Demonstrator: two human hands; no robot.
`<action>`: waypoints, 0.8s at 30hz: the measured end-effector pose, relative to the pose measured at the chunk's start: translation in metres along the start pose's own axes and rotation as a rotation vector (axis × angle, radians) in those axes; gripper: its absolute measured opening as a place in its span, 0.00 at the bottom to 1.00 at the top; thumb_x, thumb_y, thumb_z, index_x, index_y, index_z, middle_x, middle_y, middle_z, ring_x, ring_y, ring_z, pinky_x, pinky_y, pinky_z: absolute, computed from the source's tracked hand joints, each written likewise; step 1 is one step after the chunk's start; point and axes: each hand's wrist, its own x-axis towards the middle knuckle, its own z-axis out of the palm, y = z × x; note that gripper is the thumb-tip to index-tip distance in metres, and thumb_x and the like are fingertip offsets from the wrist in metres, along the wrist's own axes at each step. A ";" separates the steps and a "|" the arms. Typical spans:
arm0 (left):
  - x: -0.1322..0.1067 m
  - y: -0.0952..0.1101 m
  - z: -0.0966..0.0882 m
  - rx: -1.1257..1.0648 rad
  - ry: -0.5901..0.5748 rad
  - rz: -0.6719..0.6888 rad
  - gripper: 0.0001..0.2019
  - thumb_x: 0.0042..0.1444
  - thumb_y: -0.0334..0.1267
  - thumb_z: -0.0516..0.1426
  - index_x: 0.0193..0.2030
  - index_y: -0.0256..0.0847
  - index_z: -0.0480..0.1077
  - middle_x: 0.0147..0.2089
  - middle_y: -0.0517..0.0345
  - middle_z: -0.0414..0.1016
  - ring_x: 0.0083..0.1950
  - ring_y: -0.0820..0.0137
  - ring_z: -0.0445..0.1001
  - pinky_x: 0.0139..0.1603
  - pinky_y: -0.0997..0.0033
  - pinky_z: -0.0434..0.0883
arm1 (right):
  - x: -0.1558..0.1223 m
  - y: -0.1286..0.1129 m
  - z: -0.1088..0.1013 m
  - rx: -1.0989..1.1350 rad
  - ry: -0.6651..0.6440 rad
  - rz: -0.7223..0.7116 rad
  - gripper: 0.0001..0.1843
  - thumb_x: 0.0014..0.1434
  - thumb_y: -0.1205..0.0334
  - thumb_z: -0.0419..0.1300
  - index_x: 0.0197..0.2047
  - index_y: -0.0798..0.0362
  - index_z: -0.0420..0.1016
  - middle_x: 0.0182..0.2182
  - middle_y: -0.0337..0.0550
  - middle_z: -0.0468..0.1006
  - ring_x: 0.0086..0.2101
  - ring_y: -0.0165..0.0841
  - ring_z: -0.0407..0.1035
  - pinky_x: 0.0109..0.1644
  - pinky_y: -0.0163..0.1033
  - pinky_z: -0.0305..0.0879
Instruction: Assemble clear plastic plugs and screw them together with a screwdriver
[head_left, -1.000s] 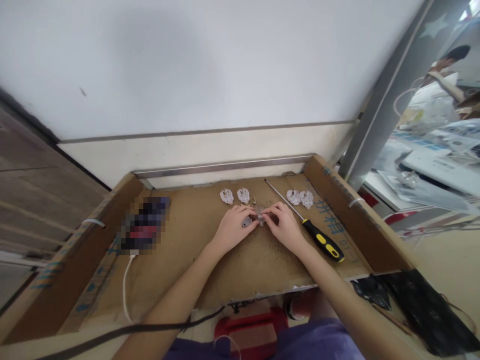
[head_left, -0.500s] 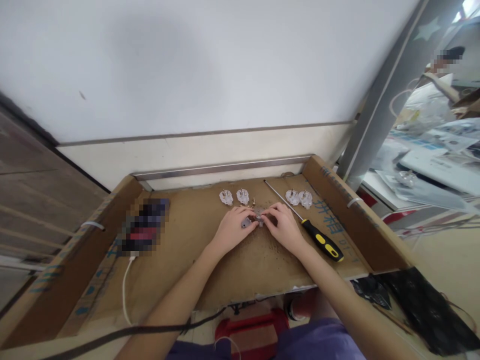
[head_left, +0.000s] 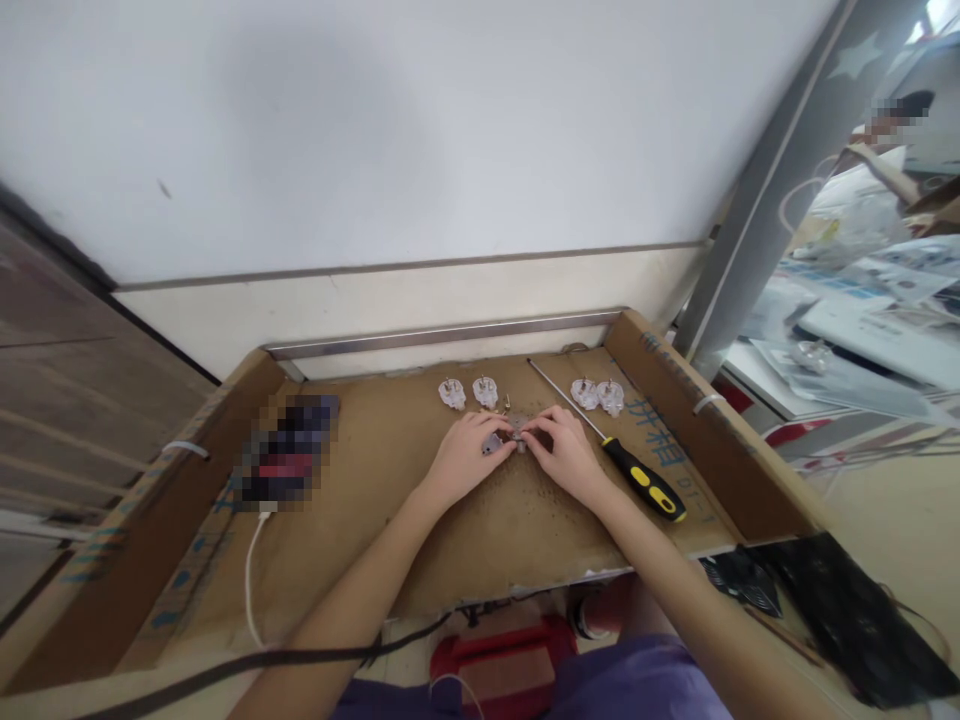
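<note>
My left hand (head_left: 466, 455) and my right hand (head_left: 564, 450) meet at the middle of the cardboard work surface. Thumbs and fingertips of both pinch a small clear plug part (head_left: 519, 436), mostly covered by the fingers. Beside my left fingers lies a greyish plastic piece (head_left: 491, 444). Just beyond them is a small brass pin (head_left: 507, 402). Two clear plugs with metal prongs, a left one (head_left: 451, 393) and its neighbour (head_left: 485, 391), sit behind my left hand. Another pair, one plug (head_left: 584, 393) and a second plug (head_left: 610, 397), touch each other behind my right hand.
A screwdriver (head_left: 645, 480) with a black and yellow handle lies right of my right hand, shaft pointing back. On the left is a blurred-out dark device (head_left: 289, 455) with a white cable (head_left: 250, 580). Cardboard walls (head_left: 697, 430) edge the surface. Another person's arm shows far right.
Both hands keep almost the same pose around the small plug part. The view shifts very slightly; the other person's arm at far right moves a little.
</note>
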 end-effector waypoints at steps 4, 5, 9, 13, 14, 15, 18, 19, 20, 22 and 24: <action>0.000 0.000 -0.001 -0.006 0.001 -0.003 0.08 0.56 0.41 0.56 0.41 0.45 0.72 0.49 0.60 0.73 0.51 0.65 0.68 0.53 0.61 0.64 | 0.000 -0.001 -0.001 -0.012 -0.002 0.001 0.14 0.61 0.56 0.53 0.43 0.58 0.69 0.41 0.44 0.70 0.43 0.30 0.65 0.49 0.43 0.65; 0.000 0.000 -0.001 -0.006 0.000 -0.004 0.08 0.56 0.41 0.56 0.41 0.45 0.72 0.49 0.60 0.73 0.51 0.65 0.68 0.53 0.61 0.64 | 0.000 -0.001 -0.001 -0.015 -0.002 0.001 0.14 0.61 0.56 0.53 0.43 0.58 0.69 0.41 0.44 0.70 0.43 0.30 0.65 0.49 0.43 0.65; 0.000 0.000 0.001 0.005 0.010 0.009 0.08 0.57 0.42 0.55 0.41 0.45 0.72 0.49 0.59 0.73 0.51 0.65 0.67 0.54 0.61 0.64 | 0.000 0.000 -0.001 -0.032 -0.008 0.001 0.14 0.60 0.55 0.53 0.43 0.58 0.69 0.41 0.44 0.70 0.43 0.30 0.65 0.49 0.43 0.65; 0.001 0.001 0.003 0.030 0.056 0.030 0.08 0.57 0.41 0.54 0.38 0.44 0.72 0.48 0.58 0.74 0.51 0.65 0.67 0.54 0.60 0.64 | -0.001 0.000 -0.001 -0.043 -0.012 -0.011 0.14 0.60 0.55 0.53 0.42 0.57 0.69 0.42 0.45 0.70 0.43 0.30 0.65 0.49 0.43 0.65; 0.002 0.001 0.003 0.034 0.061 0.037 0.07 0.57 0.41 0.54 0.38 0.43 0.72 0.48 0.58 0.74 0.51 0.65 0.67 0.54 0.60 0.64 | -0.001 0.000 -0.001 -0.042 -0.011 -0.015 0.14 0.60 0.55 0.53 0.42 0.57 0.69 0.42 0.45 0.70 0.43 0.30 0.65 0.49 0.43 0.65; 0.002 0.001 0.004 0.037 0.061 0.041 0.07 0.57 0.40 0.55 0.37 0.43 0.72 0.48 0.59 0.74 0.51 0.65 0.68 0.54 0.60 0.64 | -0.001 0.000 -0.001 -0.041 -0.010 -0.019 0.14 0.60 0.55 0.53 0.42 0.57 0.69 0.42 0.45 0.70 0.43 0.30 0.65 0.49 0.43 0.65; 0.003 0.002 0.005 0.041 0.057 0.048 0.06 0.57 0.38 0.54 0.37 0.43 0.72 0.48 0.58 0.74 0.51 0.65 0.68 0.53 0.61 0.65 | -0.001 0.001 -0.002 -0.032 -0.007 -0.031 0.14 0.60 0.56 0.53 0.43 0.57 0.69 0.42 0.45 0.70 0.43 0.30 0.65 0.49 0.43 0.65; 0.003 0.002 0.005 0.039 0.061 0.049 0.06 0.57 0.38 0.54 0.37 0.43 0.72 0.48 0.58 0.74 0.50 0.65 0.69 0.52 0.61 0.66 | -0.001 0.001 -0.001 -0.028 -0.006 -0.035 0.14 0.60 0.56 0.53 0.43 0.57 0.69 0.42 0.44 0.70 0.43 0.30 0.65 0.49 0.43 0.65; 0.003 0.001 0.005 0.036 0.066 0.051 0.06 0.58 0.38 0.54 0.37 0.43 0.72 0.47 0.57 0.74 0.50 0.66 0.69 0.52 0.61 0.66 | 0.000 0.001 -0.001 -0.023 -0.005 -0.039 0.14 0.61 0.56 0.53 0.43 0.57 0.69 0.42 0.44 0.70 0.43 0.30 0.65 0.49 0.43 0.65; 0.003 0.001 0.006 0.032 0.072 0.056 0.06 0.58 0.37 0.54 0.38 0.42 0.72 0.45 0.57 0.75 0.49 0.66 0.69 0.51 0.63 0.66 | 0.001 0.001 -0.001 -0.015 -0.003 -0.042 0.13 0.61 0.56 0.53 0.43 0.57 0.69 0.42 0.44 0.70 0.43 0.30 0.65 0.50 0.43 0.65; 0.003 0.001 0.007 0.036 0.075 0.060 0.06 0.58 0.37 0.54 0.38 0.42 0.72 0.44 0.57 0.75 0.48 0.66 0.69 0.51 0.63 0.67 | 0.001 0.001 -0.001 -0.012 -0.001 -0.036 0.13 0.61 0.57 0.53 0.43 0.57 0.69 0.42 0.44 0.70 0.43 0.30 0.65 0.50 0.43 0.65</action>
